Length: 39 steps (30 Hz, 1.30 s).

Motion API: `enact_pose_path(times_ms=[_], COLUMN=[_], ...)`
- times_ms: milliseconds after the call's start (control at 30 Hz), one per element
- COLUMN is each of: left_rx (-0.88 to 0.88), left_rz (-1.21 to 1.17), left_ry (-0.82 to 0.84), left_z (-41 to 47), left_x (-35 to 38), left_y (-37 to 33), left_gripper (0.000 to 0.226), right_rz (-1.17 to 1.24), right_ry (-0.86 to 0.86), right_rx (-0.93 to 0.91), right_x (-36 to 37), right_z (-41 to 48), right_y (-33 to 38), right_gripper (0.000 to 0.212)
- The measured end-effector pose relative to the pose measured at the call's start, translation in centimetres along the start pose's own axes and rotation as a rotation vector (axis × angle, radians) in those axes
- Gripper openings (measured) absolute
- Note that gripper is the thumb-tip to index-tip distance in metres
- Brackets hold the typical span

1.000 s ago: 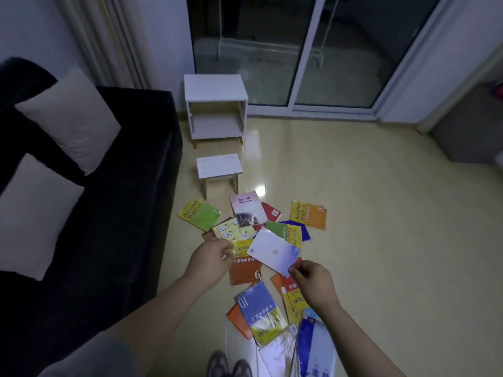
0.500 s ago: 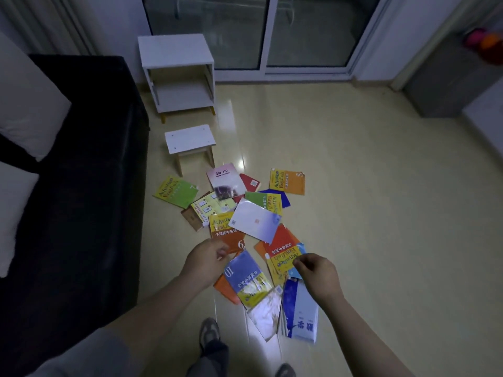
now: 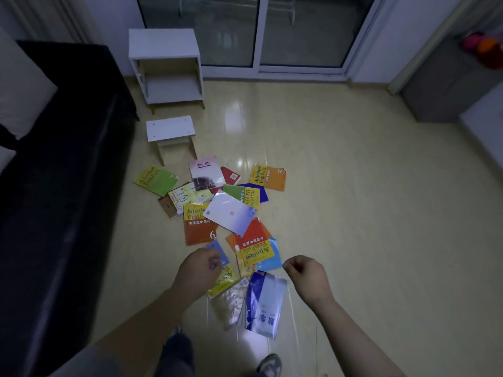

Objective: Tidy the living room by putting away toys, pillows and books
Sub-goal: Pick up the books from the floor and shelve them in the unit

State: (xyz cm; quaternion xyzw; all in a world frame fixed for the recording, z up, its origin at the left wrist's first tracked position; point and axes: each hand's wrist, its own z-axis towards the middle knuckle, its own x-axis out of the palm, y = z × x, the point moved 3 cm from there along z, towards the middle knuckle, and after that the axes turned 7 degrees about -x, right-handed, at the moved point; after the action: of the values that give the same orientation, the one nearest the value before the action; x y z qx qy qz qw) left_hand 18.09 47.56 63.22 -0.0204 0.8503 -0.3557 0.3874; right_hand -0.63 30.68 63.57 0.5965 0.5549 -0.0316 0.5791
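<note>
At 9 o'clock, black sofa (image 3: 68, 186) along the left edge, white pillow (image 3: 21, 88) on it toward 10. At 11 o'clock, white shelf unit (image 3: 166, 66) by the wall, small white stool (image 3: 170, 129) just in front. From centre down to 6 o'clock, textbooks (image 3: 200, 224) scattered and overlapping on the glossy floor (image 3: 353, 213): green Advance English book (image 3: 155, 179) at the heap's left edge, white-covered book (image 3: 231, 214) on top mid-heap, orange book (image 3: 268, 176) at its far right, blue-and-white book (image 3: 265, 303) nearest the feet. At 7 o'clock, left hand (image 3: 200, 270) above the heap, fingers curled in, nothing seen in its grip. At 5 o'clock, right hand (image 3: 307, 273), likewise a loose fist, holding nothing. At 2 o'clock, grey cabinet (image 3: 449, 85), blurred pink and orange objects (image 3: 481, 47) above it.
</note>
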Motion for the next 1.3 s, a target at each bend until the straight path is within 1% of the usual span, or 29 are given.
enact_pose_path(times_ms=[33,100,133,233,333,467,633,700,800,900,967,1100,1200,1300], left_rx=[-0.01,-0.026,-0.028,-0.043,-0.06,-0.068,-0.073,-0.076,-0.102,-0.162,-0.179,-0.285,-0.363,-0.442], left_rz=[-0.019,-0.037,-0.042,-0.057,-0.072,-0.112,-0.134,-0.158,-0.162,-0.23,-0.226,-0.213,-0.232,-0.264], left_ry=[-0.022,-0.054,-0.076,-0.093,-0.106,-0.151,-0.152,-0.171,-0.178,-0.208,-0.254,-0.402,-0.489,-0.525], left_z=[-0.4,-1.1,-1.3,-1.3,-0.3,1.7,3.5,4.3,5.6,6.8,7.4,7.8,7.9,7.3], left_x=[0.7,1.1,1.2,0.7,-0.6,-2.0,-2.3,-1.9,-0.5,1.7,3.1,7.3,9.7,10.8], left_y=[-0.5,-1.2,-1.4,-1.2,-1.1,-2.0,-4.3,-5.3,-7.0,-9.5,-11.3,-16.5,-19.4,-20.7], left_gripper=[0.03,0.02,0.018,0.022,0.012,0.021,0.018,0.021,0.023,0.023,0.024,0.016,0.017,0.021], right_rz=[-0.013,-0.024,-0.033,-0.039,-0.046,-0.051,-0.062,-0.055,-0.059,-0.081,-0.08,-0.143,-0.188,-0.201], right_ry=[0.012,0.031,0.043,0.056,0.037,0.028,0.037,0.053,0.08,0.134,0.166,0.285,0.387,0.416], right_rx=[-0.012,-0.021,-0.029,-0.045,-0.069,-0.112,-0.167,-0.177,-0.201,-0.267,-0.318,-0.435,-0.531,-0.614], right_x=[-0.8,-1.8,-2.2,-2.8,-3.0,-3.6,-5.0,-5.8,-7.2,-9.0,-10.4,-13.8,-15.8,-16.9], right_z=[0.1,0.4,0.6,1.3,2.2,4.0,6.5,7.9,10.5,13.8,16.4,21.8,24.6,26.4], right_y=[-0.5,-1.1,-1.1,-0.3,0.9,2.9,3.8,3.4,2.3,0.7,0.1,-1.8,-2.5,-2.8], right_gripper=[0.022,0.022,0.021,0.02,0.021,0.021,0.019,0.019,0.019,0.018,0.02,0.024,0.026,0.023])
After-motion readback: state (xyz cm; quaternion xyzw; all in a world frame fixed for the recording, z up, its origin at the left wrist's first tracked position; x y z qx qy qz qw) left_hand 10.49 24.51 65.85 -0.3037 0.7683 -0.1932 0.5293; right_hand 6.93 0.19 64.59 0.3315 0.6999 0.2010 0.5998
